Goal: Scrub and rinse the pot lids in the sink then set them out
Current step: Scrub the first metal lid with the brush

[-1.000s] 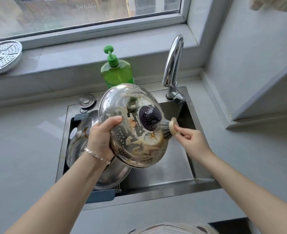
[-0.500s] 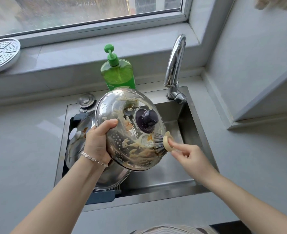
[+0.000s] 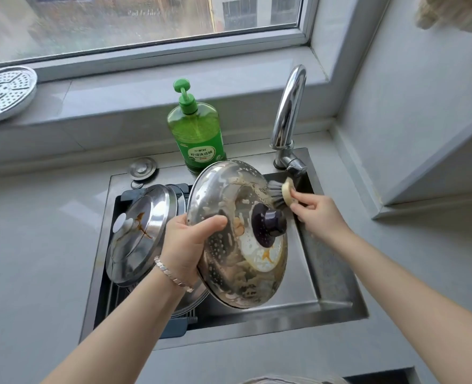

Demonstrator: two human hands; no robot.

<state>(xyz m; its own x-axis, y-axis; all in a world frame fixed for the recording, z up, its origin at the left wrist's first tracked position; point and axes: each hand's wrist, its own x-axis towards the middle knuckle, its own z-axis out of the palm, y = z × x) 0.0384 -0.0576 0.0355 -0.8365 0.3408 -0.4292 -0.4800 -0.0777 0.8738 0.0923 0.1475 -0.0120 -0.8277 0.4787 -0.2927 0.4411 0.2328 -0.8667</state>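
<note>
A steel pot lid (image 3: pixel 229 261) with a dark knob (image 3: pixel 268 224) is held tilted over the sink (image 3: pixel 337 289); foam and brown grime cover its top. My left hand (image 3: pixel 187 245) grips its left rim, thumb on top. My right hand (image 3: pixel 318 214) pinches a round scrub brush (image 3: pixel 282 194), whose dark bristles press against the lid's upper right edge. A second steel lid (image 3: pixel 140 234) with a brown stain leans in the left part of the sink, and another lid lies partly hidden under it.
A green dish-soap pump bottle (image 3: pixel 196 131) stands behind the sink beside the chrome faucet (image 3: pixel 287 120). A sink plug (image 3: pixel 142 168) lies on the rim. A perforated steamer plate (image 3: pixel 4 92) rests on the window ledge. Grey counter surrounds the sink; a wall rises at right.
The brush has moved from the lid's lower right edge up to its upper right edge. The lid has tipped so its knob faces more to the right.
</note>
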